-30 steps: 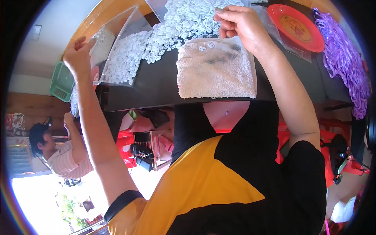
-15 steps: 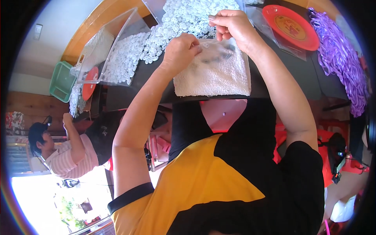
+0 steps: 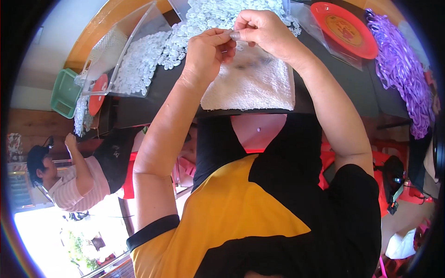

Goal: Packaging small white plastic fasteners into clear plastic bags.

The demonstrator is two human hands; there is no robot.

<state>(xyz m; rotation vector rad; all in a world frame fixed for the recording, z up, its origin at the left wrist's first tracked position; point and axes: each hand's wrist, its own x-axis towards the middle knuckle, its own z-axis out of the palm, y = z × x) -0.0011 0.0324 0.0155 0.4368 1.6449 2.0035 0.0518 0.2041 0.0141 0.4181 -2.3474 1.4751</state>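
Left hand [image 3: 204, 54] has come up to meet the right hand [image 3: 265, 33] over the far edge of the towel [image 3: 252, 88], so both work together; each pinches, any held piece hidden. White pieces [image 3: 211, 15] lie heaped beyond the towel.

This appears to be a small handicraft workshop, though whether it is also part of a home cannot be told. The signs lie around the white towel [image 3: 252, 88] on the dark tabletop [image 3: 364, 92]: a heap of small white pieces [image 3: 208, 14] just beyond it, a clear bin [image 3: 121, 54] with more to its left, and a bundle of purple ribbon [image 3: 401, 74] well to its right. Far left of the towel are a green basket [image 3: 64, 95] and 1 other person [image 3: 79, 183] in a striped top, an arm raised.
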